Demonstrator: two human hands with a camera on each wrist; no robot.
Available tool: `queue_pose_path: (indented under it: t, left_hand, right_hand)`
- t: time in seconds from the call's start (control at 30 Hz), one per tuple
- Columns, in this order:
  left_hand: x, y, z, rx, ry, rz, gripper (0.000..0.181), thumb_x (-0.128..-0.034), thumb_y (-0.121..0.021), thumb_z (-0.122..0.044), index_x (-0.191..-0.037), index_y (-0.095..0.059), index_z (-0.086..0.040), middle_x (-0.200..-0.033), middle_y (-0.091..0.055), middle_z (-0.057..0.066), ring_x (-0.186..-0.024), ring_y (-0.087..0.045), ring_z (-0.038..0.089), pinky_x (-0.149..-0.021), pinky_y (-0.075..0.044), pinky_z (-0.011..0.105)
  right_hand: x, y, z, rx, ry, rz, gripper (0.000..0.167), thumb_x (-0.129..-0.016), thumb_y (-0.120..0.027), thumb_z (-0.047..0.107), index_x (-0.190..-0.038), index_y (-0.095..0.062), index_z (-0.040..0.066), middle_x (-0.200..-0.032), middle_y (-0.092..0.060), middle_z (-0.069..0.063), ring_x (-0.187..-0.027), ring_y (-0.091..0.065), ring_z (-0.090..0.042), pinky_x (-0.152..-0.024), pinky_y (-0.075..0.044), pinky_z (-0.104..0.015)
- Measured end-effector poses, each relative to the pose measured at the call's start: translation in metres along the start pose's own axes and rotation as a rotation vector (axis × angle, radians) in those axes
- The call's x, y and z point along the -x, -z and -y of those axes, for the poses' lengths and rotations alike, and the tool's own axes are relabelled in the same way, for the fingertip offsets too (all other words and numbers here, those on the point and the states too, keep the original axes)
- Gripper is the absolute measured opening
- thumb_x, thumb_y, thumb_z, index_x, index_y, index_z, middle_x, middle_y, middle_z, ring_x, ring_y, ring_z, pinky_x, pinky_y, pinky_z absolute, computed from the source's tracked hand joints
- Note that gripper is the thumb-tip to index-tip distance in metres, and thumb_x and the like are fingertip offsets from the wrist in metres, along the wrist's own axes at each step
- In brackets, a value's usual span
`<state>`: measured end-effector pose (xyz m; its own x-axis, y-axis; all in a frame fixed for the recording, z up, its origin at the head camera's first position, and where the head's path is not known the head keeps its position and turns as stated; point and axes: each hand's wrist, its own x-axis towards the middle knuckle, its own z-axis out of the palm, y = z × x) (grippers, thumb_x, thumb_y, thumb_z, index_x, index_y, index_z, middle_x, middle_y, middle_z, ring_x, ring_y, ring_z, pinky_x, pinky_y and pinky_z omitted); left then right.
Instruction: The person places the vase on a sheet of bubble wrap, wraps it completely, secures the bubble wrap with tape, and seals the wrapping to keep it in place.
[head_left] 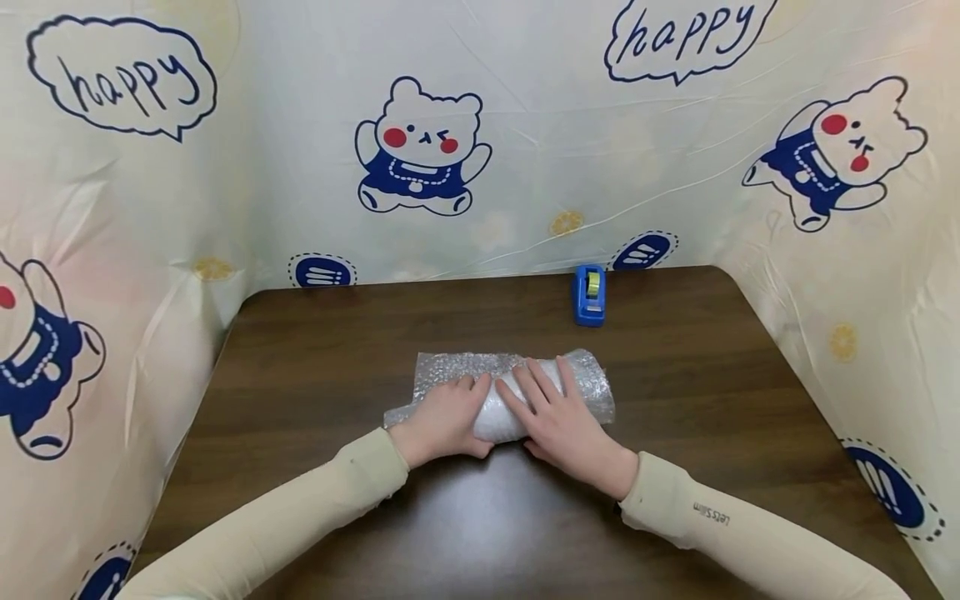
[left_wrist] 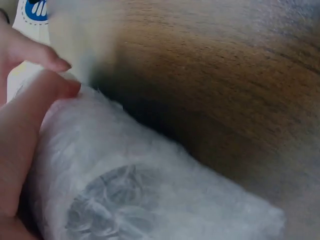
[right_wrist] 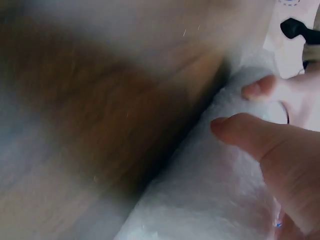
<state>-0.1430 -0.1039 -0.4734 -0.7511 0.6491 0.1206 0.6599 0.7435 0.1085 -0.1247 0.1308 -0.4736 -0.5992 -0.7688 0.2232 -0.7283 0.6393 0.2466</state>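
Note:
A roll of clear bubble wrap (head_left: 501, 417) lies across the middle of the table, with a loose flat flap at its far left. My left hand (head_left: 444, 418) grips the roll left of its middle, fingers over the top and thumb on the near side. My right hand (head_left: 562, 421) holds it further right, fingers spread over the top and thumb low on the near side. In the left wrist view, the wrap (left_wrist: 125, 145) shows a round, crumpled end. The right wrist view has both thumbs against the wrap (right_wrist: 210, 185). Whatever the roll may contain is hidden.
A blue tape dispenser (head_left: 589, 296) with yellowish tape stands near the table's back edge, right of centre. The dark wooden table (head_left: 315, 350) is enclosed at the back and sides by a printed cloth (head_left: 525, 150) with bears and lettering.

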Motion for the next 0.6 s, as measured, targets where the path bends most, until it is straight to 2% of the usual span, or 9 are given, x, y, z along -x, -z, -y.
queue_pose_path:
  t: [0.1, 0.2, 0.33, 0.4, 0.5, 0.6]
  left_hand:
    - [0.0, 0.002, 0.0, 0.042, 0.002, 0.031, 0.08, -0.067, -0.087, -0.051, -0.121, -0.056, -0.001, -0.091, -0.066, 0.01, -0.075, -0.066, 0.023, -0.061, -0.056, 0.039]
    - [0.002, 0.001, 0.0, 0.062, -0.006, 0.043, 0.08, -0.0663, -0.088, -0.051, -0.12, -0.055, -0.001, -0.091, -0.066, 0.008, -0.077, -0.066, 0.022, -0.061, -0.056, 0.038]
    - [0.003, 0.0, 0.0, 0.065, -0.014, -0.001, 0.081, -0.065, -0.089, -0.049, -0.117, -0.053, 0.001, -0.085, -0.064, 0.006, -0.071, -0.064, 0.02, -0.058, -0.055, 0.037]
    - [0.003, 0.001, 0.0, 0.062, -0.003, -0.026, 0.081, -0.0644, -0.09, -0.05, -0.116, -0.052, 0.001, -0.082, -0.064, 0.005, -0.069, -0.064, 0.02, -0.059, -0.055, 0.038]
    - [0.002, 0.004, -0.001, 0.023, 0.013, -0.03, 0.084, -0.0656, -0.09, -0.056, -0.117, -0.054, 0.0, -0.096, -0.067, 0.009, -0.085, -0.066, 0.026, -0.074, -0.057, 0.046]
    - [0.0, 0.007, -0.002, -0.06, 0.004, -0.034, 0.085, -0.0662, -0.087, -0.065, -0.117, -0.059, -0.002, -0.109, -0.063, 0.013, -0.099, -0.06, 0.03, -0.083, -0.053, 0.05]
  right_hand:
    - [0.002, -0.002, 0.006, 0.052, -0.019, -0.023, 0.103, -0.076, -0.09, 0.047, -0.159, -0.04, 0.012, -0.15, -0.049, -0.022, -0.139, -0.047, -0.041, -0.111, -0.035, -0.069]
    - [0.003, -0.008, 0.011, 0.114, -0.03, -0.071, 0.089, -0.083, -0.086, 0.038, -0.157, -0.043, 0.013, -0.144, -0.054, -0.021, -0.131, -0.053, -0.04, -0.105, -0.043, -0.066]
    - [0.001, -0.011, 0.012, 0.162, -0.029, -0.113, 0.078, -0.085, -0.082, 0.03, -0.152, -0.048, 0.012, -0.137, -0.057, -0.02, -0.124, -0.056, -0.038, -0.1, -0.047, -0.064]
    - [-0.002, -0.011, 0.01, 0.161, -0.023, -0.105, 0.081, -0.081, -0.084, 0.032, -0.151, -0.049, 0.011, -0.136, -0.056, -0.02, -0.123, -0.055, -0.038, -0.1, -0.046, -0.065]
    - [-0.005, -0.009, 0.007, 0.135, -0.015, -0.075, 0.086, -0.076, -0.086, 0.034, -0.15, -0.049, 0.01, -0.134, -0.055, -0.019, -0.123, -0.054, -0.038, -0.099, -0.046, -0.065]
    - [-0.007, -0.006, 0.002, 0.092, -0.005, -0.04, 0.091, -0.073, -0.088, 0.037, -0.151, -0.049, 0.01, -0.134, -0.054, -0.018, -0.122, -0.054, -0.037, -0.099, -0.045, -0.063]
